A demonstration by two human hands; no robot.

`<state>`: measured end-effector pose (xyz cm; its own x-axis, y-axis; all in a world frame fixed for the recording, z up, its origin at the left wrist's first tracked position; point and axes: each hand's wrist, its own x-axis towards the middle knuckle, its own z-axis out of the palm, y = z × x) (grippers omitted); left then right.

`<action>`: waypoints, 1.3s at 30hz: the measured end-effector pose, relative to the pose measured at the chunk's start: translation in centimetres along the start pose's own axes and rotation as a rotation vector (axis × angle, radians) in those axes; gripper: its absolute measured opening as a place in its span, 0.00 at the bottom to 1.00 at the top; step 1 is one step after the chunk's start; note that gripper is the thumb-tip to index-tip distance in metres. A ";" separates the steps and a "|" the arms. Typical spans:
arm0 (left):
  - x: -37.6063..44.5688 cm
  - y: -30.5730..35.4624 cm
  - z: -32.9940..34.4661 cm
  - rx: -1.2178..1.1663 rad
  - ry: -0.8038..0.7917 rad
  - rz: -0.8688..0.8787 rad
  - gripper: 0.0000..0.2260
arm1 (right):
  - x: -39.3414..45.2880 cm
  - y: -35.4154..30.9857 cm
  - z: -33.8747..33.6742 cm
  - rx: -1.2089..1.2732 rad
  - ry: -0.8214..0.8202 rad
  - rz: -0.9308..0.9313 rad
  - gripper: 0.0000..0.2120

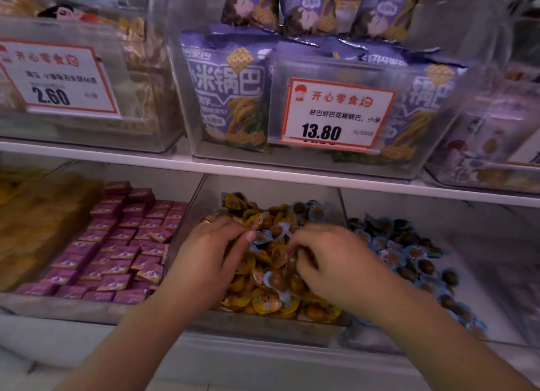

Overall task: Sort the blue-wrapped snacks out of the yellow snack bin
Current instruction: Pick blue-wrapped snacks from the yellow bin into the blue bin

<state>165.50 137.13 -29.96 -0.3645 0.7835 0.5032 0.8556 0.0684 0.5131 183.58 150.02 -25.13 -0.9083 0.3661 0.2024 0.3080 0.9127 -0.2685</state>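
Nearest the camera, two bare forearms reach up into the yellow snack bin [201,325], a clear tub on the lower shelf, taken here as the landmark. The left hand [209,262] sits over the bin's left half with its fingers curled. Thumb and forefinger meet on a blue-wrapped snack [262,238] near the middle of the heap, and a ring shows on one finger. The right hand [336,266] is over the bin's right half, fingers bent down into the pile. It seems to be pinching or raking at wrappers under the fingertips, but what it holds, if anything, is hidden.

The bin is heaped with yellow-wrapped snacks [266,300]. A few blue wrappers are still mixed in, mostly toward the middle and the back right corner. Just right of the bin lies the blue snack pile [409,253], spread over its own tub and only thinly filled. Left of the bin is a tub of purple packets [122,244].

The step in hand looks like picking: stray blue pieces are being gathered from the top layer. Next, the pinched piece would need lifting clear without dragging yellow ones along, then carrying right over the bin wall. Pieces buried deeper may need stirring to find.

Above the bin, on the upper shelf, stand purple bags [230,98] behind a price card [336,115].
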 end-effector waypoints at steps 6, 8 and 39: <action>0.3 -0.6 0.3 0.041 0.071 -0.035 0.12 | -0.1 -1.5 3.2 -0.166 -0.253 -0.065 0.29; 0.2 -0.8 0.4 0.019 0.078 -0.033 0.12 | 0.2 -1.2 3.1 -0.059 -0.252 -0.034 0.23; 1.2 4.6 2.3 -0.471 -0.080 -0.148 0.25 | 2.0 -3.6 1.3 1.991 -0.080 0.792 0.26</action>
<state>169.85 139.77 -28.58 -0.4244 0.8326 0.3558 0.5311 -0.0893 0.8426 180.23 147.20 -24.98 -0.7946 0.4210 -0.4373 -0.0509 -0.7641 -0.6431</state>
